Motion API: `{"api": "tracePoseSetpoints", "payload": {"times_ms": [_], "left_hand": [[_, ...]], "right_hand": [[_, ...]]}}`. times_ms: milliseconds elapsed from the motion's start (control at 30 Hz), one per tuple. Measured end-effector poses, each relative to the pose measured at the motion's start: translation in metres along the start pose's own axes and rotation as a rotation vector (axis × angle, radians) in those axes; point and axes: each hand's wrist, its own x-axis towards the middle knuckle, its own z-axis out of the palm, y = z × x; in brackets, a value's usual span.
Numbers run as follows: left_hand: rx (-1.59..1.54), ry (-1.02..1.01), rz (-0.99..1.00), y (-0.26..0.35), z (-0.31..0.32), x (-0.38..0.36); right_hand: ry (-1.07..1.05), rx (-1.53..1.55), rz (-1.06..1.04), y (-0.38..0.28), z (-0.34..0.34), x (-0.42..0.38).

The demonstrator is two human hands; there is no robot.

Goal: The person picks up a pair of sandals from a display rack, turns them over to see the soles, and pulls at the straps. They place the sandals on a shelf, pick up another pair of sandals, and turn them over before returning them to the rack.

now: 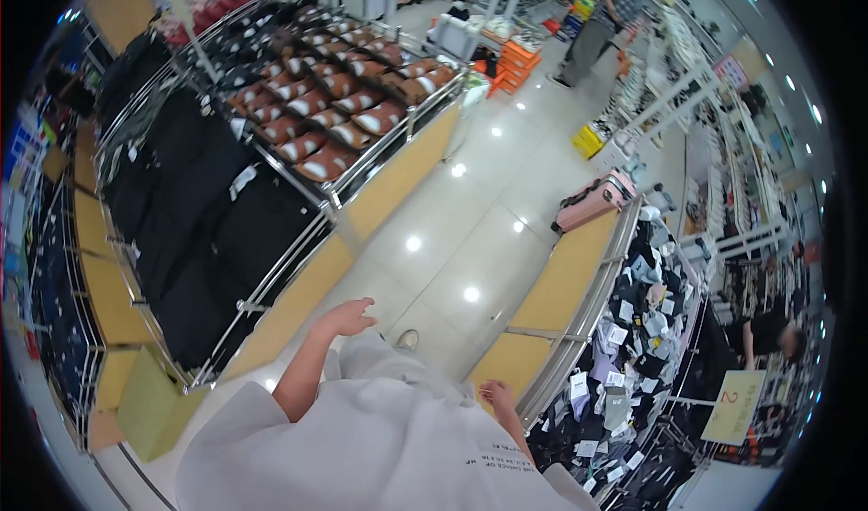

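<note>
We see both of our arms hanging low in front of us, bare from the short grey sleeves down. Our left hand [348, 317] reaches forward and slightly outward, the forearm angled up from the elbow, fingers loosely curled and spread, holding nothing. Our right hand [496, 393] sits lower and closer to the body, wrist bent, fingers relaxed and partly curled, also free of any grip. The two hands are well apart, neither touching anything.

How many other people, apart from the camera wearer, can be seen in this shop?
2. One person stands far down the aisle at the top; another person is at the right edge behind the sock bin. Shelves may hide others.
</note>
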Motion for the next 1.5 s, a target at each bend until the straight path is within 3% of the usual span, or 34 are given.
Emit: {"api": "tracePoseSetpoints", "payload": {"times_ms": [67,233,333,567,700,800,900,1033,1200,1300,1400,1500], "left_hand": [[0.042,0.037,0.081,0.019,0.001,0.02],[0.221,0.072,0.163,0.027,-0.017,0.071],[0.19,-0.023,0.018,0.039,-0.038,0.089],[0.047,0.02,0.035,0.021,-0.076,0.176],[0.045,0.146,0.071,0.028,-0.133,0.243],[-0.002,0.261,0.115,0.031,-0.179,0.288],[-0.037,0.36,0.125,0.048,-0.226,0.301],[-0.231,0.343,0.11,0.057,-0.259,0.313],[-0.548,0.311,0.022,0.062,-0.288,0.345],[-0.659,0.486,0.074,0.079,-0.309,0.371],[-0.815,0.603,0.065,0.095,-0.329,0.409],[-0.942,0.723,-0.023,0.108,-0.339,0.452]], "right_hand": [[-0.094,0.135,-0.025,-0.014,0.004,-0.007],[-0.163,0.084,-0.044,-0.049,0.036,0.018],[-0.184,-0.035,-0.035,-0.063,0.056,0.061],[-0.153,-0.302,-0.067,-0.142,0.077,0.153],[-0.128,-0.536,-0.136,-0.241,0.088,0.191],[-0.159,-0.388,-0.217,-0.311,0.097,0.245],[-0.169,-0.392,-0.369,-0.42,0.144,0.25],[-0.291,-0.448,-0.487,-0.525,0.205,0.29],[-0.259,-0.686,-0.841,-0.659,0.29,0.354],[-0.266,-0.649,-1.069,-0.739,0.347,0.385],[-0.292,-0.83,-1.206,-0.801,0.398,0.435],[-0.475,-1.137,-0.964,-0.844,0.442,0.46]]}}
